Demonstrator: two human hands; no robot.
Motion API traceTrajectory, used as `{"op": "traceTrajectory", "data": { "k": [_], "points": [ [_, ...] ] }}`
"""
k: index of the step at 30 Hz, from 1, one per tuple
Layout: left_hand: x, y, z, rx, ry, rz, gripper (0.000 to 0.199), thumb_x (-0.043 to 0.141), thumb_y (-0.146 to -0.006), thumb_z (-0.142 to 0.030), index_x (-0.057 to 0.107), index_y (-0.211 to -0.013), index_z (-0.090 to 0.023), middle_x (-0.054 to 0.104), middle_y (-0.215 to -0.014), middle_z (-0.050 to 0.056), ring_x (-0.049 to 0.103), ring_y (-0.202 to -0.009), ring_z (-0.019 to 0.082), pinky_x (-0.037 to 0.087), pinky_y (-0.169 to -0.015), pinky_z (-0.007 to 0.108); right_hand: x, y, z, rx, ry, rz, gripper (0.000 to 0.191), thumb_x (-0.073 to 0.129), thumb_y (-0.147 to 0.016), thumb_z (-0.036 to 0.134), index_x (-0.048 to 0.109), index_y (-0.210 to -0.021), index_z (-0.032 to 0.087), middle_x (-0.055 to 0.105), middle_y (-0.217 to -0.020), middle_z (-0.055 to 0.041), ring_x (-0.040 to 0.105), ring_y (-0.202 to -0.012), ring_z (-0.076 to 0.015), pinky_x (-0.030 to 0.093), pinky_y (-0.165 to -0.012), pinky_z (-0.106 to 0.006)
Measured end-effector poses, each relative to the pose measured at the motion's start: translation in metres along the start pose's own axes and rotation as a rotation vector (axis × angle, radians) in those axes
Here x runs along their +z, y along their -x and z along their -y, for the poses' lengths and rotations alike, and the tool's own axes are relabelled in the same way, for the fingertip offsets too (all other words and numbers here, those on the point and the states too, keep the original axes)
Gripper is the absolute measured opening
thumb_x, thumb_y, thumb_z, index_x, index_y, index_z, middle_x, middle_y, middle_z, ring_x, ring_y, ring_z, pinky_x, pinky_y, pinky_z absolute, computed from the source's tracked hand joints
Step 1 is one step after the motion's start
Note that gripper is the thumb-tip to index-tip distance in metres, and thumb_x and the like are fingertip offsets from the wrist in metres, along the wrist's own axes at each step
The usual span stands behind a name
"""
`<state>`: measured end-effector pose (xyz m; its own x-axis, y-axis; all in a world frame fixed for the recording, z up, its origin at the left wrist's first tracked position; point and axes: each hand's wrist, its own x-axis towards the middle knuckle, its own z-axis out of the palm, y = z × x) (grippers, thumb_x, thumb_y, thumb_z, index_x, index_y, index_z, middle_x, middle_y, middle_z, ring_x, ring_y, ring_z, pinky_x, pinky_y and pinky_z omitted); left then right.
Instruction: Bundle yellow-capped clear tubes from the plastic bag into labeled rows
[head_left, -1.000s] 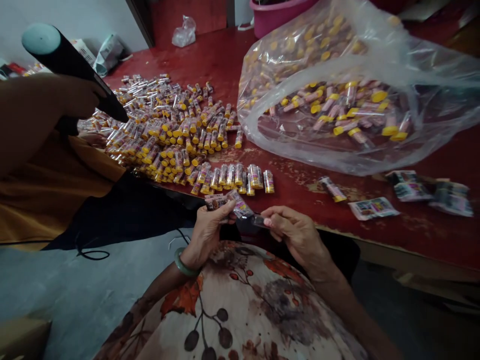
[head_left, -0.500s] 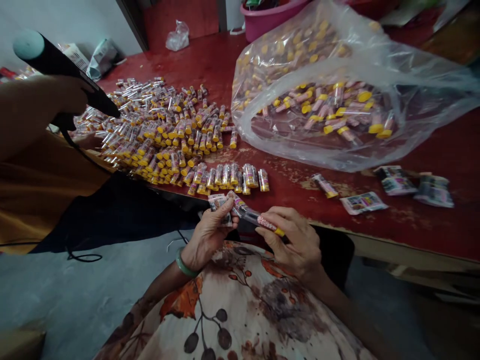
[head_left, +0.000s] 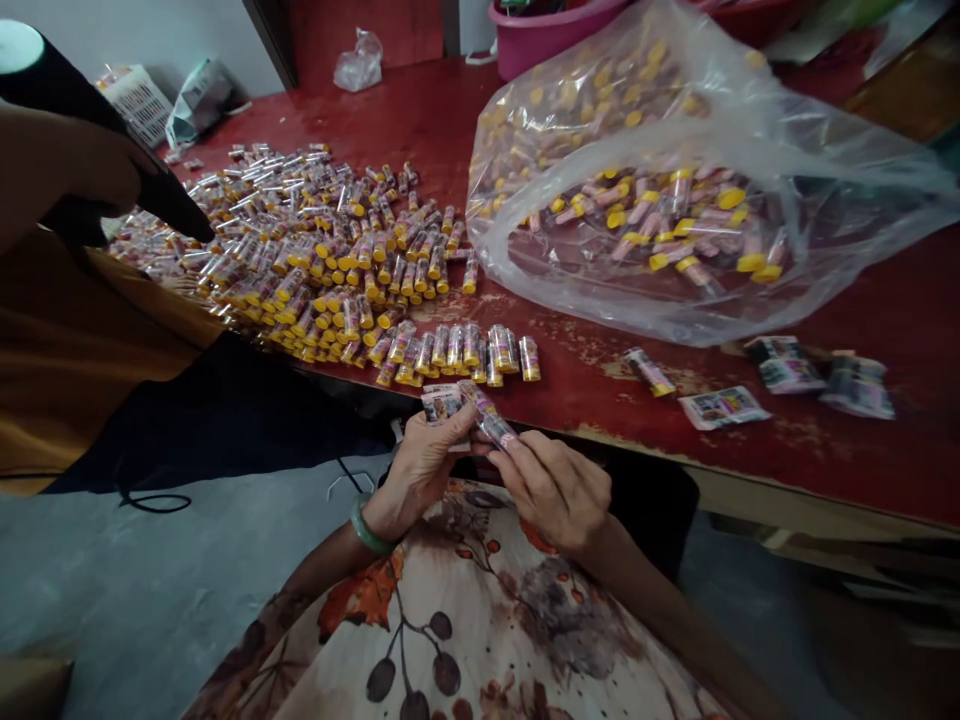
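Just off the bench edge, I have the left hand pinching printed wrappers and one end of a sleeved tube, while the right hand grips its other end, probably to steady it. The bag gapes my way, presumably for easy reach.

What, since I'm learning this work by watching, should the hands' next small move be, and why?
Probably a gentle push by the right hand on the lower end of the sleeved tube, to seat it. Its fingers are at that end, while the left hand steadies the upper end beside flat printed sleeves. The fingers hide whether it is fully in.
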<state>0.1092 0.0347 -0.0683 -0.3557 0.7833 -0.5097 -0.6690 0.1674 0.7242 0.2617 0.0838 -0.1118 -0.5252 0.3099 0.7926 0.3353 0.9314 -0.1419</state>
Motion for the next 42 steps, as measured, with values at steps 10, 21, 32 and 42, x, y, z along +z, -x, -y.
{"op": "traceTrajectory", "data": {
  "k": [10, 21, 32, 42],
  "points": [
    [-0.002, -0.002, -0.004, -0.061, 0.074, 0.066, 0.026, 0.083, -0.064, -0.024, 0.070, -0.085, -0.016, 0.071, -0.084, 0.000, 0.066, -0.073, 0.013, 0.055, -0.073, 0.028, -0.022, -0.021, -0.007, 0.303, -0.587, 0.162, 0.031, 0.055, -0.093, 0.025, 0.054, -0.123, 0.017, 0.062, -0.111, -0.0134, 0.064, -0.098, -0.0200, 0.057, -0.081, -0.033],
    [0.008, 0.008, 0.004, -0.185, 0.021, 0.174, 0.025, 0.085, -0.062, -0.024, 0.073, -0.082, -0.016, 0.072, -0.081, 0.002, 0.064, -0.066, 0.012, 0.051, -0.067, 0.026, -0.003, -0.015, -0.007, 0.312, -0.396, -0.156, 0.026, 0.067, -0.086, 0.025, 0.061, -0.111, 0.021, 0.067, -0.099, -0.0080, 0.067, -0.089, -0.0190, 0.057, -0.075, -0.031],
    [0.015, 0.014, 0.001, -0.075, 0.021, 0.150, 0.030, 0.087, -0.057, -0.027, 0.072, -0.080, -0.016, 0.071, -0.076, 0.001, 0.064, -0.067, 0.013, 0.054, -0.070, 0.028, -0.014, -0.017, 0.001, 0.305, -0.364, -0.136, 0.032, 0.058, -0.085, 0.009, 0.063, -0.112, 0.023, 0.069, -0.099, -0.0074, 0.068, -0.086, -0.0177, 0.057, -0.070, -0.028],
    [0.017, 0.023, 0.012, -0.070, 0.028, 0.134, 0.035, 0.090, -0.051, -0.031, 0.071, -0.076, -0.015, 0.069, -0.073, 0.000, 0.061, -0.063, 0.011, 0.051, -0.065, 0.025, -0.022, -0.019, 0.017, 0.326, -0.136, -0.171, 0.029, 0.059, -0.083, 0.009, 0.064, -0.106, 0.025, 0.072, -0.091, -0.0030, 0.071, -0.075, -0.0174, 0.060, -0.065, -0.027]
  ]
}}
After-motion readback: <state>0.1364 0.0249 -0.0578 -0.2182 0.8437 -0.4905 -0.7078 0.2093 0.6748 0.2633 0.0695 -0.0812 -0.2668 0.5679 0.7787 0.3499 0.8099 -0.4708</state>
